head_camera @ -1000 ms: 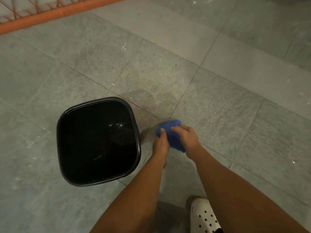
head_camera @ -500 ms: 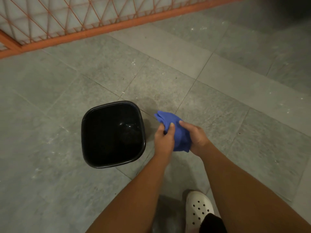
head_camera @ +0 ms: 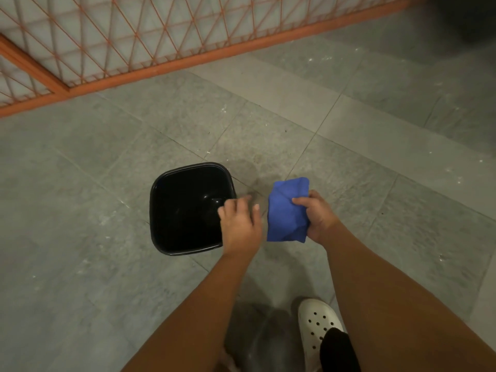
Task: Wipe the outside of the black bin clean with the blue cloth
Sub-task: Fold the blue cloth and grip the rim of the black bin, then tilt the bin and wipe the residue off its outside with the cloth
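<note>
Blue cloth is sitting folded in the right hand, whose fingers are pinching its edge. To their left, the left hand is hovering with fingers loosely spread and holding nothing, overlapping the near right rim of the black bin. So the bin is lying leftward of the cloth, nearer the left hand, standing upright on the grey tiled floor. An orange mesh fence is running beyond.
</note>
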Demonstrator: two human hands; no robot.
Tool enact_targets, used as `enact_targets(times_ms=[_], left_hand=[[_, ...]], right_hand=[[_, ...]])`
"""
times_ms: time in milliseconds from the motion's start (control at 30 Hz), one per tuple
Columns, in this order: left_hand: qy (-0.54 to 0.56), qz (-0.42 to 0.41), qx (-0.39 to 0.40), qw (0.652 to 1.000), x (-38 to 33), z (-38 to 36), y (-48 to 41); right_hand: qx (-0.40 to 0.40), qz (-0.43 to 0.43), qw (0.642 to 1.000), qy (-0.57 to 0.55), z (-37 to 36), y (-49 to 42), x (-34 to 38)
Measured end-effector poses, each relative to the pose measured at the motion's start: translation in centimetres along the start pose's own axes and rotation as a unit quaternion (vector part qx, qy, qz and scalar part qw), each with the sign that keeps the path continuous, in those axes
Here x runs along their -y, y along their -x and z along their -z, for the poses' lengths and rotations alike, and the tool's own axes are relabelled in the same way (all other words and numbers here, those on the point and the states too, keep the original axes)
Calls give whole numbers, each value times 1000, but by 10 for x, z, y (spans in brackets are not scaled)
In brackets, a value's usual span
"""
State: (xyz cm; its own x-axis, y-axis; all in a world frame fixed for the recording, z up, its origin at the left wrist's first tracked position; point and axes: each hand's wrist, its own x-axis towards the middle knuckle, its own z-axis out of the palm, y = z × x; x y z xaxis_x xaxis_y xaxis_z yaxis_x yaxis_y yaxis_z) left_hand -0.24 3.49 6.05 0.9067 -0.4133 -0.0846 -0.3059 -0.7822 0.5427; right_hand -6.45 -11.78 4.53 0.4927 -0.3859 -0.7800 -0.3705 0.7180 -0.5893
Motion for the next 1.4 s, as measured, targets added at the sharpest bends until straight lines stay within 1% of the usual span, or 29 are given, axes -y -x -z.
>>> enact_targets(times_ms=[33, 67, 100, 133, 200, 267, 333, 367, 500, 667, 733, 800, 933, 1100, 1267, 1400], left_hand=[[-30, 6, -27, 999, 6, 4, 2], [-55, 25, -38, 997, 11, 8, 3], [-79, 52, -26, 995, 16, 11, 4], [-100, 82, 7, 992, 20, 13, 4], [-120, 125, 98, 980, 29, 12, 3], [-134, 136, 188, 963, 32, 10, 3], [-152, 126, 234, 952, 32, 7, 2], [-156, 121, 236, 952, 33, 8, 1], [-184, 99, 210, 955, 33, 10, -5], [-214, 52, 132, 967, 42, 21, -5], [-217, 58, 110, 968, 45, 30, -10], [-198, 74, 97, 973, 50, 39, -15], [-147, 106, 62, 982, 61, 59, -23], [-116, 119, 33, 986, 72, 75, -26], [-66, 117, 23, 991, 78, 82, -20], [-21, 111, 38, 993, 80, 80, -11]], right_hand=[[-15, 1, 1000, 20, -1, -1, -3], [-27, 2, 999, 38, -3, 0, -5], [-35, 5, 998, 49, -4, 1, -7], [-40, 7, 998, 56, -5, 4, -8], [-56, 17, 996, 70, -4, 7, -11], [-71, 36, 992, 93, -2, 11, -16], [-91, 47, 986, 131, 2, 15, -24], [-100, 51, 982, 150, 3, 16, -28], [-121, 36, 972, 198, 7, 20, -43], [-99, 35, 975, 197, -2, 15, -48], [-102, 42, 976, 189, -10, 11, -45], [-115, 58, 972, 198, -19, 5, -42], [-129, 92, 946, 282, -39, -4, -44], [-113, 140, 912, 369, -60, -9, -59], [-109, 183, 884, 416, -71, -10, -80], [-121, 191, 846, 482, -69, -11, -94]])
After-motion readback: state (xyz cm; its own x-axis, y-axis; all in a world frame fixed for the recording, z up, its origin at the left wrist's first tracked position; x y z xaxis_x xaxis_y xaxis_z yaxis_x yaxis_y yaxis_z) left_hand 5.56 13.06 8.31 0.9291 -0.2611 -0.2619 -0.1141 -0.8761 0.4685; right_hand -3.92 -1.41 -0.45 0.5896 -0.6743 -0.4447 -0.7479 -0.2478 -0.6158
